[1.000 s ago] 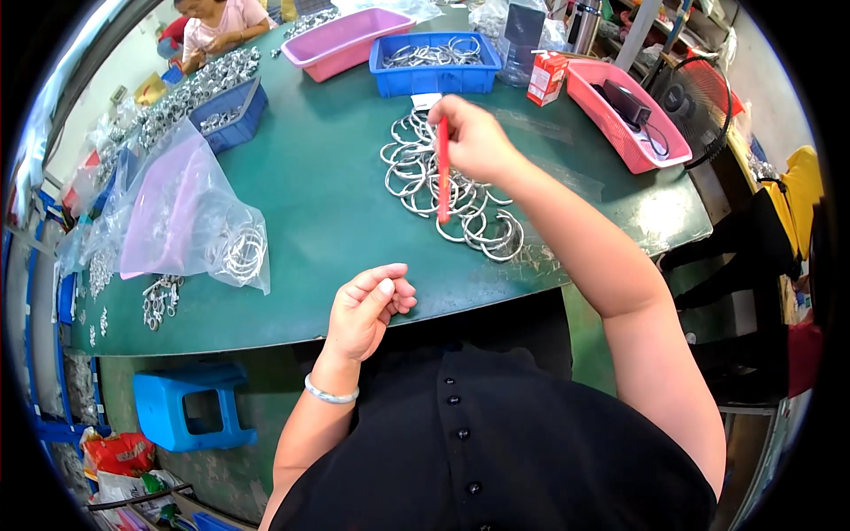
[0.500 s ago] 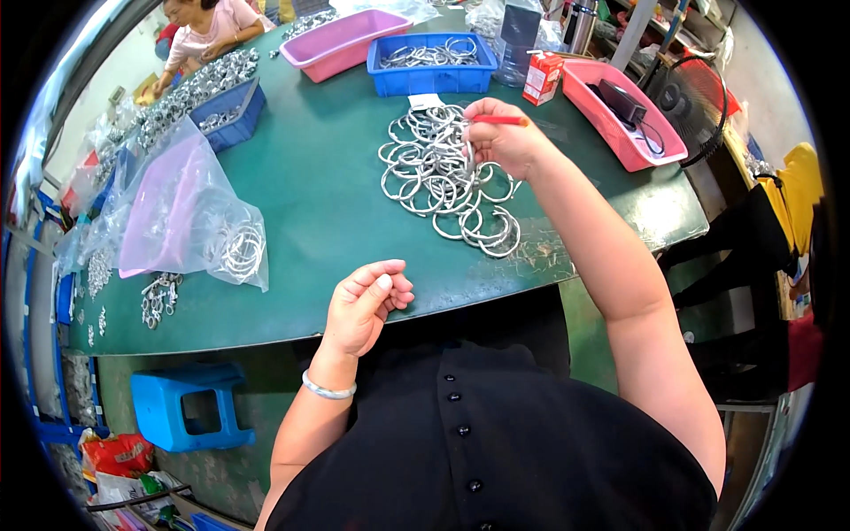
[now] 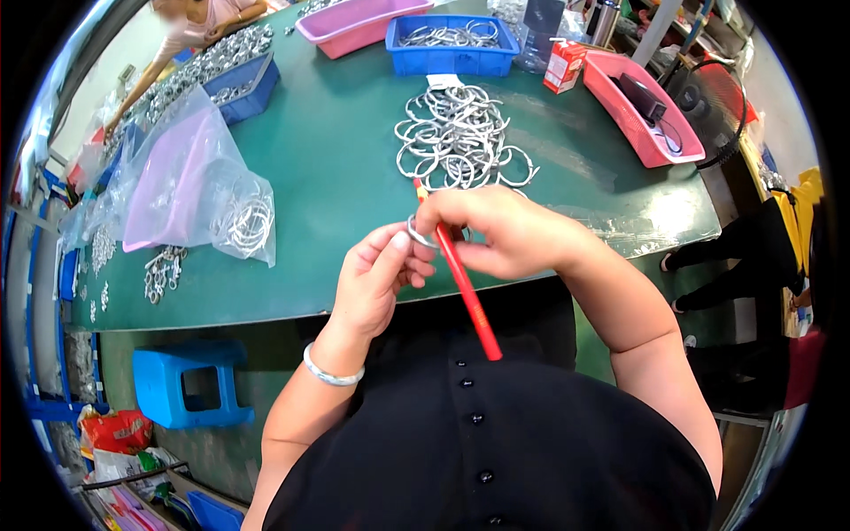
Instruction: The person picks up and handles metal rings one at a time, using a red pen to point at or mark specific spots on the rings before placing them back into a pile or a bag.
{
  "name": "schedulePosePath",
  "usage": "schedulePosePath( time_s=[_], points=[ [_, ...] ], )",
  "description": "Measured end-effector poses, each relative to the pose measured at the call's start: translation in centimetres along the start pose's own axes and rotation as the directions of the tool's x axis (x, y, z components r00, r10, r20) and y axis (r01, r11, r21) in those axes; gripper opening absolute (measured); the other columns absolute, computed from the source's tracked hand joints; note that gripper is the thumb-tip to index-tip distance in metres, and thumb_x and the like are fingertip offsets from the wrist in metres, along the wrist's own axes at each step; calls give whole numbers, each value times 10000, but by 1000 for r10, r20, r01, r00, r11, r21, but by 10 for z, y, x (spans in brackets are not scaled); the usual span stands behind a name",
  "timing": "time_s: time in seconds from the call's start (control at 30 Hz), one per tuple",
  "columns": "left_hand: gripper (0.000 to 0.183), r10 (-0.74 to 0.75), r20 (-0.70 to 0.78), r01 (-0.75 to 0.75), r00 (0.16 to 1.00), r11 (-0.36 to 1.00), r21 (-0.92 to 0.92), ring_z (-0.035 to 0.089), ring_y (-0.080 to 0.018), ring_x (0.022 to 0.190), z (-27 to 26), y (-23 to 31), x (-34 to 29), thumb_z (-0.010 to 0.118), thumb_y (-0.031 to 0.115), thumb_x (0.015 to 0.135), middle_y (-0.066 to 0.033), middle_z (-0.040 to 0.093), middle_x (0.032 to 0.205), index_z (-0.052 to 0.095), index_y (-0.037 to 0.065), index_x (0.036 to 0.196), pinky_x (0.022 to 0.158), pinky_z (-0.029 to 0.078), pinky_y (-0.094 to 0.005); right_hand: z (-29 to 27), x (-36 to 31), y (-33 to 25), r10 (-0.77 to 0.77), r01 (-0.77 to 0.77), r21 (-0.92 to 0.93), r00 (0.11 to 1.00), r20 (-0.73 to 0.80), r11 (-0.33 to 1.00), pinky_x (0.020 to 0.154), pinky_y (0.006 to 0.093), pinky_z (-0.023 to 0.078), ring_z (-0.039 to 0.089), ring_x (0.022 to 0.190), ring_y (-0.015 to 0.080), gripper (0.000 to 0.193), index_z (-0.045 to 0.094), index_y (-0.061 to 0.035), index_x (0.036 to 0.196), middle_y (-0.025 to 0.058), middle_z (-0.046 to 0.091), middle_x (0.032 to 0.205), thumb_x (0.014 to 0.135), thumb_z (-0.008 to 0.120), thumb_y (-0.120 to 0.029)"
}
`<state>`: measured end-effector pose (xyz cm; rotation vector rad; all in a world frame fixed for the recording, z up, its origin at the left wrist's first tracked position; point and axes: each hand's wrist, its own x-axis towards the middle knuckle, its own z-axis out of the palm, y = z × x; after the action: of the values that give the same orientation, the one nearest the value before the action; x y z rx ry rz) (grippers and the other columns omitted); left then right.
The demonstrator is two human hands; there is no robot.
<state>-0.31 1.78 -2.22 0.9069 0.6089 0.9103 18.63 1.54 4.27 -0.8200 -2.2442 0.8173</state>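
Observation:
My left hand point(image 3: 379, 274) and my right hand point(image 3: 500, 232) meet above the near edge of the green table point(image 3: 336, 159). Between their fingertips sits a silver metal ring point(image 3: 420, 234), pinched by my left thumb and fingers. My right hand grips a red pencil-like stick point(image 3: 465, 288) that slants down toward my body, and its fingers also touch the ring. A silver bangle point(image 3: 329, 375) circles my left wrist. Just beyond my hands lies a loose pile of silver rings point(image 3: 456, 142).
Clear plastic bags with rings point(image 3: 243, 221) lie at the left. At the back stand a blue bin of rings point(image 3: 452, 57), a pink tray point(image 3: 354, 22), another pink tray point(image 3: 642, 111) and a small red carton point(image 3: 564, 66). Another person point(image 3: 199, 26) works at the far corner. A blue stool point(image 3: 190, 385) stands below.
My right hand has drawn back from the ring pile to the table's near edge with the red stick. My left hand rose to meet it, and a ring is now held between them.

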Motion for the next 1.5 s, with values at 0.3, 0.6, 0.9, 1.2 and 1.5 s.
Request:
schedulePosePath(
  time_s=[0.3,0.6,0.9,1.2,1.5],
  points=[
    [164,-23,-22,24,999,999,21,574,-101,663,-2,5,-7,502,120,865,-45,604,777,575,-1,947,601,457,-213,15,-12,-2,-255,179,-300,937,-239,937,732,374,442,532,846,299,288,523,-66,891,98,566,830,628,598,27],
    [149,70,-1,-70,998,997,18,584,-137,685,-10,0,-11,490,76,865,-86,605,802,568,-3,965,608,473,-236,35,-34,7,305,35,533,787,-536,845,732,235,438,532,790,90,206,441,-44,905,42,548,829,779,590,22],
    [186,141,5,-141,990,990,17,592,-152,710,-13,-8,-6,503,54,855,-116,614,862,564,-29,1010,649,488,-248,53,-30,-10,133,132,385,798,-588,913,677,266,438,553,721,159,207,506,-41,811,58,543,771,686,648,45],
    [199,150,-32,-151,988,988,-27,602,-174,734,-13,-10,-5,498,33,851,-141,611,886,560,-38,1027,673,508,-270,47,-26,-11,-110,171,68,841,-530,983,622,265,440,546,675,161,284,461,-34,857,102,571,785,681,644,94],
    [192,357,24,-355,934,914,197,575,-191,760,-13,-8,-12,504,10,839,-155,587,926,565,-42,1014,690,485,-282,48,-40,1,16,112,159,769,-639,981,661,282,464,594,714,202,166,555,-29,816,80,589,780,693,653,23]
  ],
)
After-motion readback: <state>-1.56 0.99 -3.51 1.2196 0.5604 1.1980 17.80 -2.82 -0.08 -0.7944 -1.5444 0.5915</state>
